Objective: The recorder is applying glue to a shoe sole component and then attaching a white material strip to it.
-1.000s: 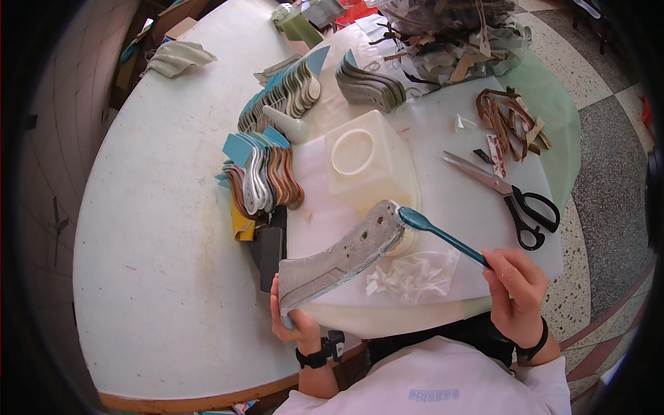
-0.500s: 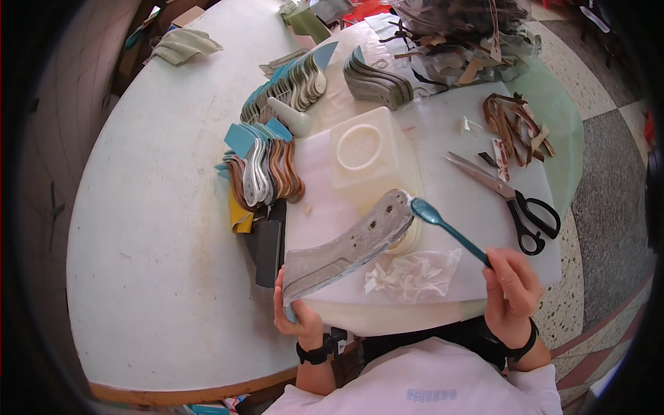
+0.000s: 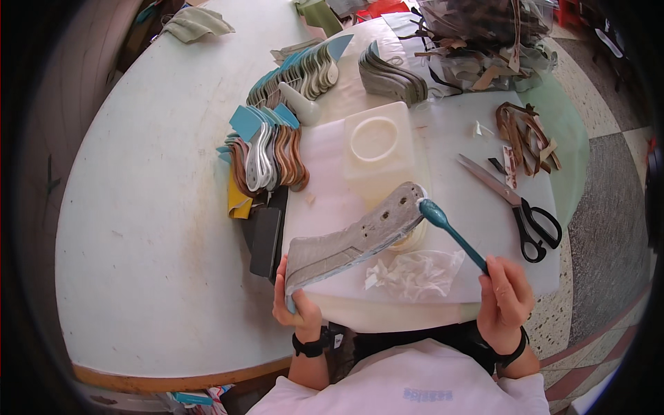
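Observation:
My left hand [image 3: 296, 304] is closed on the lower left end of a grey, curved leather-like strap [image 3: 353, 235] with a few dark holes near its far end. The strap is raised at a slant over the work surface. In my right hand [image 3: 505, 297] is a teal toothbrush [image 3: 456, 238], pinched by its handle. The brush head touches the strap's holed tip along its right edge, where a little white matter shows. Behind the strap stands a translucent plastic container [image 3: 374, 138], partly hidden by it. A crumpled clear plastic bag [image 3: 415, 275] lies just below the strap.
Bundles of curved strap pieces [image 3: 266, 152] stand at the left, beside a white cone-shaped piece [image 3: 301, 105] and a dark block [image 3: 265, 242]. Black-handled scissors [image 3: 529, 221] and brown strips [image 3: 522, 135] lie at the right. A clear bag of scraps [image 3: 484, 62] fills the back right.
The toothbrush stays against the strap's tip while both shift slightly in the picture. The whole scene has moved a little as the view turned. Both grips are unchanged.

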Demonstrator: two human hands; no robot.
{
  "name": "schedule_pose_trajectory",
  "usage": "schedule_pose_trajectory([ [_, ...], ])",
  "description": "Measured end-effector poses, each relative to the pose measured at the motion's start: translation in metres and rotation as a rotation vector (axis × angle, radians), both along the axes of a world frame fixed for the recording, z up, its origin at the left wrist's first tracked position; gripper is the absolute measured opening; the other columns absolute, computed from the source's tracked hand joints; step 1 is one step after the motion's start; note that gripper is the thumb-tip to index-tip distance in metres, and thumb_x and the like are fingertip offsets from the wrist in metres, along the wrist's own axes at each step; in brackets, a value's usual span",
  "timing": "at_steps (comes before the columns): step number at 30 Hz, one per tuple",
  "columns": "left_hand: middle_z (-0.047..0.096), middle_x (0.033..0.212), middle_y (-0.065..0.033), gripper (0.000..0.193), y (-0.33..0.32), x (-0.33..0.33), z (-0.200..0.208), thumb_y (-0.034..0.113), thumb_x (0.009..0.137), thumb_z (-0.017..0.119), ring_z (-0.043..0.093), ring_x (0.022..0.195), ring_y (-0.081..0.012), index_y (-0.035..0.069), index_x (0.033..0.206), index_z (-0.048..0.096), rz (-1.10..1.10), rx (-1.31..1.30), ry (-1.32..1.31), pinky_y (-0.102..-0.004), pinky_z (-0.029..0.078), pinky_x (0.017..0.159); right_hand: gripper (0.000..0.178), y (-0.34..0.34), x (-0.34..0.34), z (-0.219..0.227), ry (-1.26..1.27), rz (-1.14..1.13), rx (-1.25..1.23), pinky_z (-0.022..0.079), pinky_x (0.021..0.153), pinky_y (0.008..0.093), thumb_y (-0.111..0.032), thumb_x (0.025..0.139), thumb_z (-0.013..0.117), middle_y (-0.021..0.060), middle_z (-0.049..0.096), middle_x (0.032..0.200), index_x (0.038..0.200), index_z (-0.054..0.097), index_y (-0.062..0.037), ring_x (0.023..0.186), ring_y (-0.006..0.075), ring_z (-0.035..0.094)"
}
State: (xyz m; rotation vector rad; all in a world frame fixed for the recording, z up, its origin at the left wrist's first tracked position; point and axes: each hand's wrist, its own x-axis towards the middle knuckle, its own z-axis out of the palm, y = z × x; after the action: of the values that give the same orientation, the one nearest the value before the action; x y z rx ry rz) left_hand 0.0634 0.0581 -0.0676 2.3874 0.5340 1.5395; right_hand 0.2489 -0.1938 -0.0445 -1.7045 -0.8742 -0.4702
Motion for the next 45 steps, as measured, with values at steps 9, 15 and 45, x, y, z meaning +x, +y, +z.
schedule_pose_trajectory([
  [9,0.053,0.118,-0.0304,0.041,0.001,-0.001,-0.009,-0.002,0.083,0.039,0.054,0.110,-0.0428,-0.005,0.124,0.044,-0.049,-0.088,-0.047,-0.0497,0.044,0.092,0.030,0.003,-0.009,-0.009,0.043,-0.035,-0.003,0.045,0.053,0.0269,0.008,0.073,0.064,0.0166,0.060,0.085,0.102,0.062,0.0068,0.063,0.0247,0.058],
  [15,0.054,0.116,-0.0313,0.041,0.003,-0.005,-0.013,-0.002,0.083,0.039,0.055,0.107,-0.0442,-0.005,0.124,0.044,-0.030,-0.060,-0.027,-0.0477,0.047,0.089,0.029,0.006,-0.010,-0.008,-0.019,0.065,-0.062,0.046,0.055,0.0279,0.007,0.072,0.063,0.0177,0.060,0.084,0.101,0.062,0.0067,0.063,0.0261,0.058],
  [45,0.053,0.117,-0.0322,0.040,0.008,-0.014,-0.017,-0.001,0.086,0.041,0.054,0.110,-0.0428,-0.007,0.125,0.043,-0.120,0.016,-0.052,-0.0481,0.044,0.092,0.028,0.018,-0.036,0.002,-0.050,0.080,-0.136,0.047,0.053,0.0282,0.007,0.072,0.064,0.0167,0.061,0.084,0.100,0.063,0.0058,0.062,0.0253,0.059],
])
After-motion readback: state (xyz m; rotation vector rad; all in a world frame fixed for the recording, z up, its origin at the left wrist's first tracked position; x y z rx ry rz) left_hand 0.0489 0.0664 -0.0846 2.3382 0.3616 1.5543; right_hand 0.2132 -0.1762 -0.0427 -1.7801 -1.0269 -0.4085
